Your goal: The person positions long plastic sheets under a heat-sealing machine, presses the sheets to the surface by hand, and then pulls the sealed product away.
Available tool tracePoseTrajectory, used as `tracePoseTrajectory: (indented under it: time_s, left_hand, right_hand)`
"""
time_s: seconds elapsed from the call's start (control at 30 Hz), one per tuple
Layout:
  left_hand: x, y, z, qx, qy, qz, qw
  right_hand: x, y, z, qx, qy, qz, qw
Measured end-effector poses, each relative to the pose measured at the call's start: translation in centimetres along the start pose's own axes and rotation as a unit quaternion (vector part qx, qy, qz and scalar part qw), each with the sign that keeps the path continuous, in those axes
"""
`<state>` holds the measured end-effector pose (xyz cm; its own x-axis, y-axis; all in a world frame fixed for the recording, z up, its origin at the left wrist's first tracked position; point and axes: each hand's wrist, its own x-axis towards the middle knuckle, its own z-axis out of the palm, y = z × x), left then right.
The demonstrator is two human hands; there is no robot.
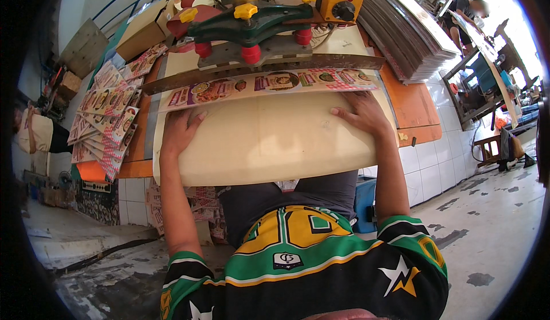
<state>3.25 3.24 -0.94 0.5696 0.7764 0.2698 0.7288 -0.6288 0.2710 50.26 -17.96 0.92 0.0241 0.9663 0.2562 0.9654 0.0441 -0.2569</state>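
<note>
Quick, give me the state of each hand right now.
Left hand: open, flat on the cream board, fingertips at the printed sheet.
Right hand: open, palm down, pressing the same sheet's edge.

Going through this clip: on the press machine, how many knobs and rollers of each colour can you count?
Yellow knobs: 3
Red rollers: 3
Black dial on the yellow switch box: 1
Total: 7
</note>
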Motion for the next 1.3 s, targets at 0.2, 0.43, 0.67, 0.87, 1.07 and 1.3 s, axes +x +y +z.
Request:
tracePoseTrajectory:
  time_s: [0.2,0.43,0.67,0.87,1.07,1.3]
  left_hand:
    - [0.0,-0.9,0.6,-0.053,0.018,0.019,0.998]
    - [0.1,0.0,0.0,-0.075,0.014,0.005,0.997]
    - [0.2,0.1,-0.2,-0.089,-0.014,-0.019,0.996]
    - [0.1,-0.2,0.0,-0.037,0.011,0.007,0.999]
    - [0.2,0.2,-0.5,-0.101,-0.045,-0.056,0.992]
    - [0.4,0.5,-0.9,-0.123,-0.082,-0.079,0.986]
  right_hand:
    - [0.5,-0.3,-0.6,0.038,-0.056,0.028,0.997]
    - [-0.1,-0.2,-0.5,0.058,-0.053,0.059,0.995]
    - [-0.2,0.1,-0.5,0.057,-0.062,0.046,0.995]
    - [-0.2,0.5,0.1,0.020,0.031,-0.033,0.999]
    - [-0.4,0.4,-0.2,0.070,-0.041,0.050,0.995]
    - [0.0,0.3,-0.5,0.058,-0.082,0.104,0.990]
